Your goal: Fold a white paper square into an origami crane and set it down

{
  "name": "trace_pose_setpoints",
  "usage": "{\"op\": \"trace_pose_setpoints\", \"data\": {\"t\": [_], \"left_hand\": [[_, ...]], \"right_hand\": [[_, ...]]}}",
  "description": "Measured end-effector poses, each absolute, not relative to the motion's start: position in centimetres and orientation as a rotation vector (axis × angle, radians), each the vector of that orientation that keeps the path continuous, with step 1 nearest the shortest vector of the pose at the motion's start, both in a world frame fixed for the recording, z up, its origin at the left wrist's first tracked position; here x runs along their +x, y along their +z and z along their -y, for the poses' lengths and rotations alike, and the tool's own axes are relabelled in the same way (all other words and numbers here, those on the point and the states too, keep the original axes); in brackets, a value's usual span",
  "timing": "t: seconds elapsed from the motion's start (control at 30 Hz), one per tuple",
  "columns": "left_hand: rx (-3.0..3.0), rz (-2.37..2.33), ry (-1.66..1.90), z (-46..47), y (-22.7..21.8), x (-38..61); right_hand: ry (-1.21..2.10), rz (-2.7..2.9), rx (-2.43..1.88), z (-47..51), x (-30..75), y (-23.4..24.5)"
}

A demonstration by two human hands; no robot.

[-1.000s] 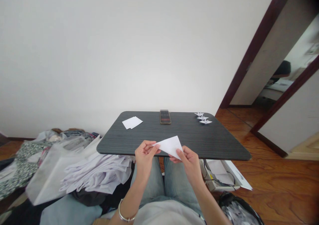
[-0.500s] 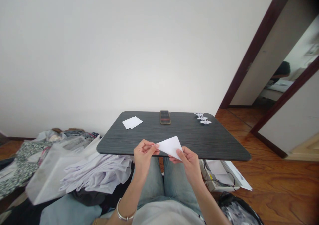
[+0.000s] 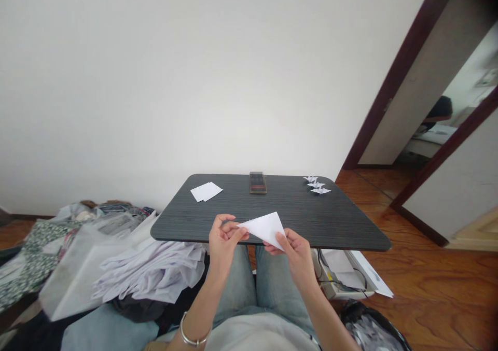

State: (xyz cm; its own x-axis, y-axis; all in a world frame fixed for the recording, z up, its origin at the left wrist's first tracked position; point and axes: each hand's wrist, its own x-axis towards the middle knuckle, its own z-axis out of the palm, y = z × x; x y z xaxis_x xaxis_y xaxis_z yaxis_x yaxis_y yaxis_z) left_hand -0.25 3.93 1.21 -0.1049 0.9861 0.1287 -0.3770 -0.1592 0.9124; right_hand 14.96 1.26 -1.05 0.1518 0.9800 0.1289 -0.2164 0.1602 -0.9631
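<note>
A white paper folded into a triangle (image 3: 265, 227) is held over the near edge of the dark table (image 3: 330, 221). My left hand (image 3: 221, 239) pinches the triangle's left corner with thumb and fingers. My right hand (image 3: 295, 250) pinches its lower right corner. Both hands hover just above my lap in blue jeans. A silver bracelet sits on my left wrist.
On the table lie flat white paper sheets (image 3: 206, 191) at back left, a phone (image 3: 257, 182) at back centre, and three small folded paper cranes (image 3: 317, 184) at back right. Heaped clothes and white plastic bags (image 3: 116, 268) fill the floor left. A bin (image 3: 369, 330) stands lower right.
My left hand has shifted its fingers slightly along the paper's left corner. The triangle and my right hand have hardly moved.
</note>
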Motion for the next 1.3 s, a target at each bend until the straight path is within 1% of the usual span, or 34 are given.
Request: {"op": "trace_pose_setpoints", "data": {"t": [0.13, 0.67, 0.9, 1.3], "left_hand": [[0.984, -0.892, 1.445, -3.68, 1.69, -0.19], [0.982, -0.993, 1.489, -3.41, 2.05, -0.26], [1.054, -0.851, 1.367, -3.70, 1.73, 0.19], [1.055, -0.880, 1.386, -3.78, 1.32, 0.26]], "right_hand": [[1.087, 1.019, -1.003, -1.26, 14.98, -0.99], [1.119, 1.013, -0.988, -1.42, 15.05, -1.32], [1.128, 1.010, -0.957, -1.41, 14.78, -1.01], [1.139, 1.033, -0.935, -1.55, 14.83, -1.25]]}}
